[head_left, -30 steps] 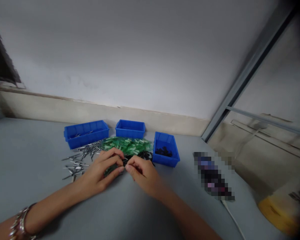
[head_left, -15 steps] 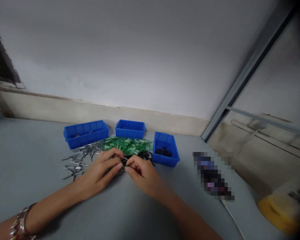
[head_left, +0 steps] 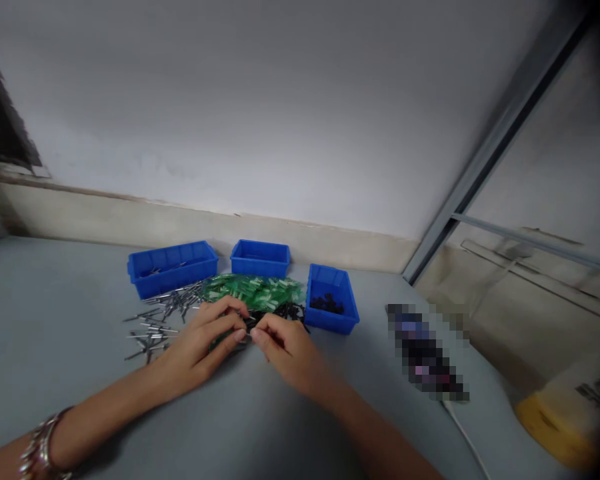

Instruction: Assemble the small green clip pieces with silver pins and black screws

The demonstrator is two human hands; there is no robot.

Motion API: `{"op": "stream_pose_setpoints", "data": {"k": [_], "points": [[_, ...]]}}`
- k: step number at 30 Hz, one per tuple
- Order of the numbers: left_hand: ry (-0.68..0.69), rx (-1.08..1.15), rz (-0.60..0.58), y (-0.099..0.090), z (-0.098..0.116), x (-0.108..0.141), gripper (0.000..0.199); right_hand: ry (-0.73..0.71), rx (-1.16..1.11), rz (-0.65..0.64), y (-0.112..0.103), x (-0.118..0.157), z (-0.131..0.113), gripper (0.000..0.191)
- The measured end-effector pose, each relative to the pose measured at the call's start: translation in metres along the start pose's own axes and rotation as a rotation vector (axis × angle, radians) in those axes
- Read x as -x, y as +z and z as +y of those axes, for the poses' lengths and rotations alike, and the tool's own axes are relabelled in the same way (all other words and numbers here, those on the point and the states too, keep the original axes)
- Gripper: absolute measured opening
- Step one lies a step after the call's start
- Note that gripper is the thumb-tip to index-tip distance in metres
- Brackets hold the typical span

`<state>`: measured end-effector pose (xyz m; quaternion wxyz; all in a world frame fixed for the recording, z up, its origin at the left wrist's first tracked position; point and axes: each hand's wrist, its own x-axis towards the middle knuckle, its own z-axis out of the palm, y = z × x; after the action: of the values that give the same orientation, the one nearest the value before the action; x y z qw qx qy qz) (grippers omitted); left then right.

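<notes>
My left hand (head_left: 207,343) is closed in a pinch, thumb against fingers, on a thin metal rod (head_left: 249,335); only a bit of it shows. Right beside it, my right hand (head_left: 287,347) pinches at the rod's other end. Whatever small part its fingertips hold is too small to make out. Both hands stay low in front of a heap of green plastic pieces (head_left: 260,291). Loose metal rods with dark ends (head_left: 153,328) lie scattered to the left of my left hand. Small black parts (head_left: 291,311) lie behind my right hand, partly hidden by it.
Three blue bins stand around the heap: a long left bin (head_left: 173,267) with a few rods, a back bin (head_left: 260,259), and a right bin (head_left: 333,310) holding black parts. A blurred-out object (head_left: 425,353) with a white cable (head_left: 463,430) lies on the grey table (head_left: 220,440).
My right hand's thumb and fingers have shifted slightly at the fingertips, near my left thumb. Bins and heaps stay where they were.
</notes>
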<state>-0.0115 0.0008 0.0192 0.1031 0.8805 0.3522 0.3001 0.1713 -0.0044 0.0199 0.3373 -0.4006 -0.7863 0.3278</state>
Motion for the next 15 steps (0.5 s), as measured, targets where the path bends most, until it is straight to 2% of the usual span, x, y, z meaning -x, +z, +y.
{"op": "stream_pose_setpoints", "data": {"k": [4, 9, 11, 13, 15], "points": [[-0.026, -0.003, 0.013, 0.000, 0.002, -0.001, 0.025, -0.040, 0.072, 0.086, -0.013, 0.000, -0.001, 0.015], [-0.043, -0.014, 0.014, -0.001, 0.004, -0.002, 0.023, -0.018, 0.398, 0.516, -0.051, -0.002, 0.005, 0.017], [-0.045, -0.015, 0.010, -0.001, 0.004, -0.001, 0.022, 0.050, 0.524, 0.642, -0.065, -0.002, 0.012, 0.021], [-0.047, -0.017, 0.005, 0.000, 0.003, -0.001, 0.021, 0.146, 0.617, 0.681, -0.079, -0.001, 0.019, 0.023], [-0.048, -0.029, 0.004, 0.000, 0.002, 0.000, 0.020, 0.175, 0.629, 0.702, -0.093, 0.004, 0.024, 0.029]]}}
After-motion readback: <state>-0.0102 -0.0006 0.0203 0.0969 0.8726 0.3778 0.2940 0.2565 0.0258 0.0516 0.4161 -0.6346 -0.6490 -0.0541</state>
